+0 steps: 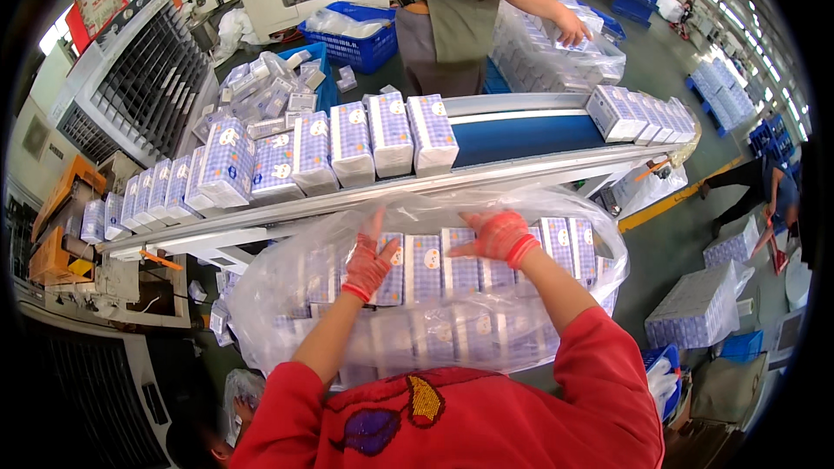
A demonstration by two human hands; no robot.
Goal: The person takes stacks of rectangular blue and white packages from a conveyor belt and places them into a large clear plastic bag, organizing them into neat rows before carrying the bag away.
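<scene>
A large clear plastic bag [261, 295] gapes in front of me, with rows of purple-checked tissue packs [426, 269] standing inside it. My left hand [368, 262], in a red glove with bare fingertips, rests at the bag's mouth over the left packs, fingers spread. My right hand [499, 236], gloved alike, lies over the middle packs with its thumb and fingers apart. Neither hand closes on a pack. Just beyond the bag, more tissue packs [352, 146] stand in a row on the conveyor belt [517, 137].
The conveyor's metal rail [347, 200] runs across before me. Behind it, loose packs lie heaped near a blue crate [323, 78]. Across the belt a co-worker's hand [572, 28] touches another filled bag [556, 61]. A wrapped bundle [695, 308] sits on the floor at right.
</scene>
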